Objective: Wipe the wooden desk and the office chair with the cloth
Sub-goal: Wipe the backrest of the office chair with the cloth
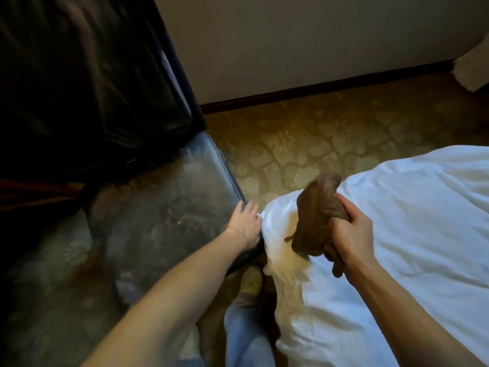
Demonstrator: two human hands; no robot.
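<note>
A brown cloth (316,215) is bunched in my right hand (352,235), which grips it above the white bedding. The office chair's dark, dusty leather seat (164,207) stands at centre left, blurred by motion. My left hand (244,222) rests on the seat's right edge with fingers spread and fairly straight. The chair's dark backrest (87,75) fills the upper left. The wooden desk does not show in this view.
A bed with a white duvet (397,234) takes up the right side, close against the chair. Patterned carpet (317,133) runs to a cream wall with a dark skirting board (317,88). My jeans leg and shoe (251,282) are between chair and bed.
</note>
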